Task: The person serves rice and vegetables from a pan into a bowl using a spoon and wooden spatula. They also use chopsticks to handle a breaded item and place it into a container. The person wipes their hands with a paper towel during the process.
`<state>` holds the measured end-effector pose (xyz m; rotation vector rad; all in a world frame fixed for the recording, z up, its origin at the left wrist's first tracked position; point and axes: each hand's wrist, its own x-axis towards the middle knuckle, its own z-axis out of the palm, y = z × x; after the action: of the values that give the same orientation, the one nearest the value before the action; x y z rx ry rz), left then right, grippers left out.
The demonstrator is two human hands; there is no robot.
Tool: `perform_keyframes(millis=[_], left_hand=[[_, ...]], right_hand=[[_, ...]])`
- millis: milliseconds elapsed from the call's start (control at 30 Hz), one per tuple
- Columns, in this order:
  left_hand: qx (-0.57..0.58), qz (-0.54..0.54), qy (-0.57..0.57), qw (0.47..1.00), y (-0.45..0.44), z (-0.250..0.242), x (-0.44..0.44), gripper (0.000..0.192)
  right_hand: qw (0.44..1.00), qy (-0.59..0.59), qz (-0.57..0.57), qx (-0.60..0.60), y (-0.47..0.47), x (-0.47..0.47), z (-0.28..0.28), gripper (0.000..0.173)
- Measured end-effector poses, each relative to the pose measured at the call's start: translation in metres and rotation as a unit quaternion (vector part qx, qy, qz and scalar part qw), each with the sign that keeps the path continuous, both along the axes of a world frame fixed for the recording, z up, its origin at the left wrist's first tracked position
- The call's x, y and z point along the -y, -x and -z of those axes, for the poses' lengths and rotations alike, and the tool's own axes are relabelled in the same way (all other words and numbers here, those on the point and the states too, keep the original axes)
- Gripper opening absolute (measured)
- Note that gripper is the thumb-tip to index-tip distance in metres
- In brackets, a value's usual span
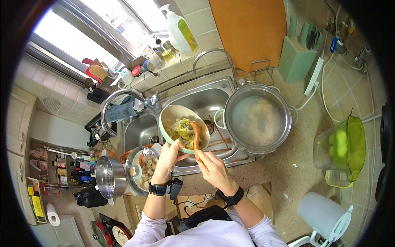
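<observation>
My left hand (168, 156) grips the near rim of a bowl (167, 115), cream inside and pale green outside, tilted over the double sink. Pale green and yellow leafy vegetable pieces (180, 129) lie in it. With my right hand (213, 169) I hold the handle of a wooden spoon (196, 132), whose head rests among the leaves. Right of the bowl stands a large steel pot (257, 145) of cloudy liquid, with a pale, noodle-like mass (264, 112) in it. Below the bowl shows the steel sink basin (200, 92), crossed by thin reddish-brown bars (220, 142).
A glass-lidded pot (135, 166) with food inside and an open steel pot (111, 182) stand to the left. Curved faucets (112, 92) (213, 51) rise behind the sink. At right are a knife block (296, 60), a green pitcher (339, 151) and a grey-white kettle (322, 213).
</observation>
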<state>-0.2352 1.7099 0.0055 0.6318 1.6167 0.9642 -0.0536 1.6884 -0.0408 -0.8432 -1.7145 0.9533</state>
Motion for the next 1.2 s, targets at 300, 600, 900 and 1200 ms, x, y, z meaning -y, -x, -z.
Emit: perform_keyframes(millis=[300,600,900,1200], left_hand=[[-0.027,0.008,0.004,1.0,-0.002,-0.007,-0.006,0.029],[-0.04,0.012,0.0,0.999,-0.012,-0.019,-0.008,0.022],[-0.048,0.017,0.002,0.999,-0.013,-0.017,-0.011,0.02],[-0.064,0.023,0.013,0.998,-0.015,-0.018,-0.012,0.02]], right_hand=[[1.0,0.0,0.001,-0.011,-0.001,-0.002,-0.001,0.036],[1.0,0.001,0.0,-0.015,-0.004,-0.002,-0.001,0.037],[1.0,0.012,-0.001,-0.014,-0.007,-0.001,-0.001,0.037],[1.0,0.015,-0.003,-0.004,-0.009,-0.001,-0.001,0.037]])
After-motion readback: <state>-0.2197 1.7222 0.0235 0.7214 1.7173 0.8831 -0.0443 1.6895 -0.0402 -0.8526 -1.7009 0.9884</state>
